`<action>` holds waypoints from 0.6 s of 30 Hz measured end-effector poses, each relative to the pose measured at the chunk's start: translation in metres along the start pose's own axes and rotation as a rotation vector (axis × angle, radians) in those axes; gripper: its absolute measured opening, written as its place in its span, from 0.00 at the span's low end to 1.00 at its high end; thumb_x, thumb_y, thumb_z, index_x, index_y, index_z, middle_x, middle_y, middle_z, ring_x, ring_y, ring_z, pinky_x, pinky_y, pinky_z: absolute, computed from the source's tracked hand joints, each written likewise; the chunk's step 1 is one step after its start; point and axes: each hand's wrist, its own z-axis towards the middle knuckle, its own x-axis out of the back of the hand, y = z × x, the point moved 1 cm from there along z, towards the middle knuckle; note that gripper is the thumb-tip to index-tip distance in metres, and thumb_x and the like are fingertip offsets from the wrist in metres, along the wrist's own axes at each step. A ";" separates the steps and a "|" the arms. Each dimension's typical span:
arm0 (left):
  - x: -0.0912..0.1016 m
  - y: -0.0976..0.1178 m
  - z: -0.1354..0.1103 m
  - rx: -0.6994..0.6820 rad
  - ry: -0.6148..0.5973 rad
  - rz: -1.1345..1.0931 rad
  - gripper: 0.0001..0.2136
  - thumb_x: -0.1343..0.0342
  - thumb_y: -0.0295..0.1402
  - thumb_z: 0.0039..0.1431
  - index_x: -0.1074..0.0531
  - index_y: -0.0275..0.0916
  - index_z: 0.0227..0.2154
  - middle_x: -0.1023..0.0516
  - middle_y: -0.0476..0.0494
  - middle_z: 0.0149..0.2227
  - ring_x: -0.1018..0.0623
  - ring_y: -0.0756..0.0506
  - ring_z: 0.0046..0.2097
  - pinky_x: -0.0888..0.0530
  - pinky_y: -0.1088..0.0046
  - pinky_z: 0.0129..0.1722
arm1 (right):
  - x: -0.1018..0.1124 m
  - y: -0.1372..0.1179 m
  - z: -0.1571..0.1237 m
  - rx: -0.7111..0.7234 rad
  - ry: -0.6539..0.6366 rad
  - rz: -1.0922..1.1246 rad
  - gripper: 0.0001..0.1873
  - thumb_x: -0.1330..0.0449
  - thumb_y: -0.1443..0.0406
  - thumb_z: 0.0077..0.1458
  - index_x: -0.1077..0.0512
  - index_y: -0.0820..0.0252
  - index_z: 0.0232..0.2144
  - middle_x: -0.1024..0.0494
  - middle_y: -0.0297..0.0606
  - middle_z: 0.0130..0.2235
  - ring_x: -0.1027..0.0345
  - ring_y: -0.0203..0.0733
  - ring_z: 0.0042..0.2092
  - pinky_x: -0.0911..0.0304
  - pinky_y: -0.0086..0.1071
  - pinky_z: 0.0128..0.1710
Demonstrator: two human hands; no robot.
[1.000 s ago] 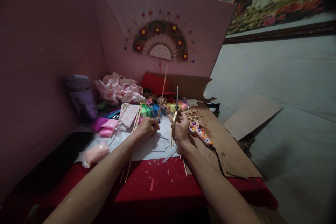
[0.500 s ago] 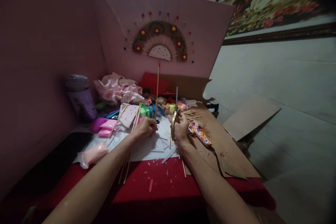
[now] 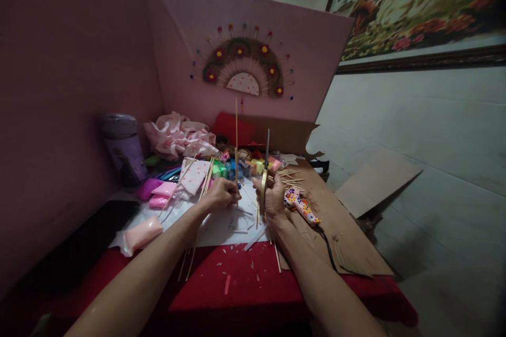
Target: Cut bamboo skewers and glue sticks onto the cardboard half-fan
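My left hand (image 3: 222,194) is closed around thin bamboo sticks (image 3: 236,155), which stand upright above the fingers. One reaches higher than the rest, and their lower ends are hidden by the hand. To the right, my right hand (image 3: 273,197) grips scissors (image 3: 264,184) with gold-coloured handles, the blades pointing up and looking closed together. The scissors and the held sticks are apart. Beneath both hands lies a white sheet (image 3: 221,234) with loose sticks and offcuts. More long bamboo sticks (image 3: 205,179) lie just left of my left hand.
A flower-patterned glue gun (image 3: 302,205) with a black cord lies on cardboard (image 3: 348,237) at the right. Coloured clay packs (image 3: 221,168), crumpled dotted cloth (image 3: 177,134) and a purple tumbler (image 3: 125,152) stand behind. A half-round fan decoration (image 3: 244,66) is on the pink board.
The held sticks have straightened from a slight rightward lean to nearly vertical. Both hands keep their grip, and the whole view has shifted a little downward.
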 end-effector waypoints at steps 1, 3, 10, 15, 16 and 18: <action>-0.001 0.003 -0.002 -0.006 -0.041 -0.033 0.05 0.43 0.28 0.45 0.31 0.34 0.18 0.30 0.50 0.15 0.30 0.51 0.17 0.34 0.77 0.18 | -0.001 -0.001 -0.001 -0.023 -0.027 0.030 0.25 0.35 0.58 0.40 0.34 0.59 0.42 0.29 0.27 0.23 0.40 0.32 0.20 0.43 0.26 0.20; -0.005 0.007 -0.006 -0.007 -0.141 -0.109 0.07 0.41 0.30 0.44 0.31 0.33 0.18 0.28 0.48 0.16 0.29 0.51 0.18 0.32 0.76 0.19 | -0.003 -0.004 -0.004 -0.043 -0.081 0.077 0.27 0.33 0.60 0.38 0.34 0.58 0.43 0.28 0.27 0.24 0.40 0.31 0.20 0.44 0.26 0.20; -0.014 0.014 -0.015 0.011 -0.257 -0.244 0.12 0.36 0.37 0.39 0.31 0.33 0.17 0.27 0.48 0.16 0.29 0.51 0.16 0.31 0.76 0.16 | -0.007 -0.010 -0.012 -0.020 -0.189 0.112 0.30 0.32 0.62 0.37 0.34 0.57 0.45 0.27 0.29 0.26 0.41 0.30 0.20 0.47 0.24 0.18; -0.019 0.015 -0.017 0.036 -0.290 -0.242 0.17 0.34 0.42 0.35 0.33 0.34 0.14 0.29 0.48 0.13 0.30 0.50 0.15 0.33 0.75 0.14 | -0.008 -0.009 -0.013 -0.073 -0.193 0.127 0.28 0.31 0.63 0.36 0.34 0.58 0.42 0.29 0.26 0.24 0.41 0.29 0.20 0.46 0.22 0.18; -0.019 0.016 -0.018 0.040 -0.302 -0.240 0.18 0.35 0.43 0.35 0.34 0.34 0.13 0.30 0.48 0.13 0.30 0.49 0.14 0.33 0.74 0.14 | -0.007 -0.009 -0.012 -0.074 -0.193 0.123 0.27 0.30 0.64 0.36 0.34 0.58 0.41 0.29 0.26 0.24 0.42 0.28 0.19 0.46 0.22 0.18; -0.016 0.016 -0.018 0.044 -0.325 -0.224 0.17 0.35 0.42 0.36 0.32 0.33 0.14 0.30 0.48 0.13 0.30 0.49 0.15 0.33 0.74 0.15 | -0.007 -0.010 -0.012 -0.084 -0.191 0.116 0.26 0.30 0.65 0.35 0.34 0.58 0.39 0.30 0.24 0.22 0.43 0.27 0.18 0.46 0.22 0.18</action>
